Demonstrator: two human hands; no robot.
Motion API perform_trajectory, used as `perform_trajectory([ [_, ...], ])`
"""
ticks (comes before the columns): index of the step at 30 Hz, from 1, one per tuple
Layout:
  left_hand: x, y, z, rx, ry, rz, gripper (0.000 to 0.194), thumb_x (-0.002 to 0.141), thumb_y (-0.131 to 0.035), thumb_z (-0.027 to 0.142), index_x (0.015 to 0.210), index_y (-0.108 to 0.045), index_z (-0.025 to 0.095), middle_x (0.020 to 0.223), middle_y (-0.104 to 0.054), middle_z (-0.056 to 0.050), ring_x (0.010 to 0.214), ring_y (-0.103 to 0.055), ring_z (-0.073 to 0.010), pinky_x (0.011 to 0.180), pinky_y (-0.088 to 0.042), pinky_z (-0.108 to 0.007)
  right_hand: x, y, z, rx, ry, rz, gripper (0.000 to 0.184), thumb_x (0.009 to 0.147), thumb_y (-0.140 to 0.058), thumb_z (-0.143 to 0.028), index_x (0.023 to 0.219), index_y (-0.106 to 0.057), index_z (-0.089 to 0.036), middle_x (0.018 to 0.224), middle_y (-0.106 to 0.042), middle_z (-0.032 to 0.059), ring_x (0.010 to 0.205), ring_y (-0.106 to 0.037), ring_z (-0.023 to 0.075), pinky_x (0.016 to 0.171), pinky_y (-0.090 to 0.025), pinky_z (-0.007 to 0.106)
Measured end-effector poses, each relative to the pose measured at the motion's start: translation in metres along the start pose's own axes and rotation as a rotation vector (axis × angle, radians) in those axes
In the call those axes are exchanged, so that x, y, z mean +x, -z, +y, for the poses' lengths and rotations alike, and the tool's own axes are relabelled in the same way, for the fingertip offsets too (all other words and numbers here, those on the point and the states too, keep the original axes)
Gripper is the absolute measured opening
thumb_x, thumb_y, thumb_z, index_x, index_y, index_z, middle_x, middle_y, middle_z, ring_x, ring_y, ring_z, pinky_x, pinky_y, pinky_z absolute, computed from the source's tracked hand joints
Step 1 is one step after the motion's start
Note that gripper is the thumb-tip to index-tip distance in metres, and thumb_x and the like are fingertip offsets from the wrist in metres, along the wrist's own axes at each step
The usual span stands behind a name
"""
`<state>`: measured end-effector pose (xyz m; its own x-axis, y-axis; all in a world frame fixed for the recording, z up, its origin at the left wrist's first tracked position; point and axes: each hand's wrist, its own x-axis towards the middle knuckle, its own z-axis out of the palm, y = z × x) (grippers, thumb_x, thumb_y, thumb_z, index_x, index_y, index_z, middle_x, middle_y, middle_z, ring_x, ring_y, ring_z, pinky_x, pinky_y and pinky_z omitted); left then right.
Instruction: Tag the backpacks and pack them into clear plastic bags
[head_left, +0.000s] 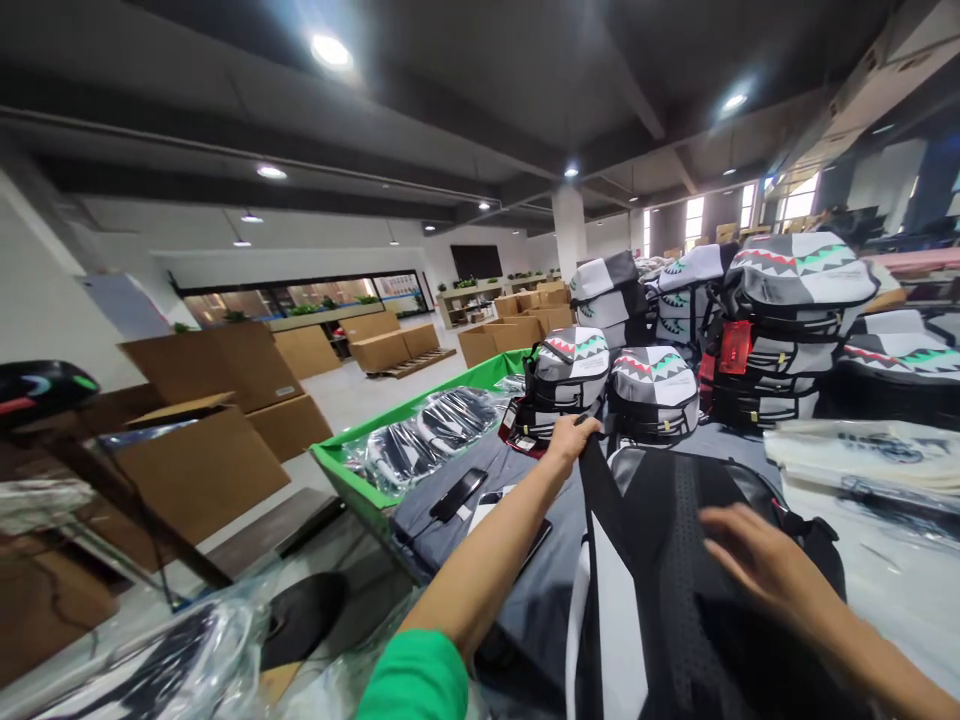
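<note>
Black-and-white backpack (660, 600) lies mesh panel up on grey cloth (525, 590). Left hand (571, 445) clenches its top edge at 12 o'clock; right hand (757, 560) is open, fingers spread, over the panel at 2 o'clock. Phone (457, 495) on the cloth at 10 o'clock. Beyond: green-rimmed bin (420, 398) of plastic-wrapped bags (420, 445), stacked shark-mouth backpacks (795, 285) at 1 o'clock, cardboard boxes (202, 470) at 10 o'clock.

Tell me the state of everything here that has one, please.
Black-and-white mesh-backed backpack, lying flat, back panel up.
Left hand, closed on the backpack's top edge.
Right hand, open, fingers spread over the backpack.
Green-rimmed bin, filled with clear-bagged backpacks.
Black smartphone, lying flat.
Brown cardboard box, flaps open.
</note>
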<state>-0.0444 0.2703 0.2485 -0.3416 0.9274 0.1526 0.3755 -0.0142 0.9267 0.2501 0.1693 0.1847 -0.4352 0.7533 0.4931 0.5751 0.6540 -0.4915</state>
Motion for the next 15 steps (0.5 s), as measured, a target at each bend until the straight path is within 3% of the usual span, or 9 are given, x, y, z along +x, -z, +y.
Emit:
perform_trajectory([
  [2, -0.009, -0.002, 0.007, 0.037, -0.045, -0.049, 0.023, 0.071, -0.067, 0.033, 0.058, -0.056, 0.017, 0.053, -0.046, 0.005, 0.053, -0.046, -0.0106, 0.050, -0.032, -0.022, 0.059, -0.014, -0.005, -0.010, 0.036, 0.092, 0.038, 0.092, -0.051, -0.033, 0.129, -0.059, -0.024, 0.127, -0.063, 0.0132, 0.118, -0.061, 0.0267, 0.103, -0.050, 0.045],
  [4, -0.018, -0.005, 0.011, 0.091, -0.085, -0.066, 0.024, 0.070, -0.066, 0.034, 0.056, -0.055, 0.018, 0.051, -0.044, 0.005, 0.052, -0.044, -0.0107, 0.050, -0.031, -0.023, 0.112, -0.033, -0.013, -0.013, 0.034, 0.040, 0.046, 0.085, -0.053, -0.018, 0.130, -0.058, -0.022, 0.143, -0.055, 0.0147, 0.136, -0.049, 0.0281, 0.112, -0.040, 0.051],
  [6, -0.023, -0.006, 0.014, 0.162, -0.128, -0.054, 0.024, 0.068, -0.067, 0.035, 0.055, -0.056, 0.018, 0.050, -0.044, 0.005, 0.054, -0.046, -0.0124, 0.052, -0.032, -0.024, 0.150, -0.052, -0.021, 0.005, 0.042, -0.029, 0.037, 0.080, -0.053, -0.012, 0.114, -0.067, -0.020, 0.129, -0.065, 0.0135, 0.128, -0.056, 0.0274, 0.112, -0.039, 0.050],
  [8, -0.022, -0.004, 0.017, 0.241, -0.180, -0.010, 0.024, 0.066, -0.070, 0.035, 0.053, -0.056, 0.019, 0.051, -0.047, 0.003, 0.061, -0.052, -0.0159, 0.057, -0.034, -0.025, 0.163, -0.066, -0.027, 0.026, 0.026, -0.084, 0.026, 0.082, -0.050, -0.011, 0.098, -0.069, -0.019, 0.099, -0.073, 0.0104, 0.102, -0.068, 0.0253, 0.102, -0.047, 0.047],
  [11, -0.012, -0.007, 0.017, 0.329, -0.258, 0.042, 0.022, 0.062, -0.073, 0.032, 0.053, -0.056, 0.021, 0.058, -0.055, 0.000, 0.074, -0.058, -0.0199, 0.066, -0.035, -0.026, 0.130, -0.075, -0.032, 0.066, -0.009, -0.145, 0.027, 0.087, -0.046, -0.014, 0.100, -0.070, -0.018, 0.081, -0.072, 0.0061, 0.078, -0.069, 0.0216, 0.081, -0.055, 0.037],
  [13, -0.004, -0.020, 0.014, 0.353, -0.283, 0.016, 0.021, 0.062, -0.074, 0.030, 0.054, -0.057, 0.020, 0.059, -0.057, 0.001, 0.073, -0.058, -0.0184, 0.066, -0.035, -0.025, 0.080, -0.075, -0.034, 0.130, 0.011, -0.211, 0.028, 0.092, -0.047, -0.022, 0.107, -0.070, -0.021, 0.087, -0.074, 0.0043, 0.082, -0.070, 0.0212, 0.077, -0.056, 0.032],
  [15, 0.002, -0.046, 0.007, 0.362, -0.288, -0.038, 0.018, 0.066, -0.072, 0.029, 0.057, -0.060, 0.020, 0.057, -0.055, 0.003, 0.067, -0.057, -0.0158, 0.063, -0.035, -0.024, 0.023, -0.071, -0.036, 0.242, 0.030, -0.316, 0.029, 0.097, -0.046, -0.033, 0.109, -0.072, -0.024, 0.090, -0.075, 0.0049, 0.090, -0.070, 0.0245, 0.078, -0.057, 0.035],
])
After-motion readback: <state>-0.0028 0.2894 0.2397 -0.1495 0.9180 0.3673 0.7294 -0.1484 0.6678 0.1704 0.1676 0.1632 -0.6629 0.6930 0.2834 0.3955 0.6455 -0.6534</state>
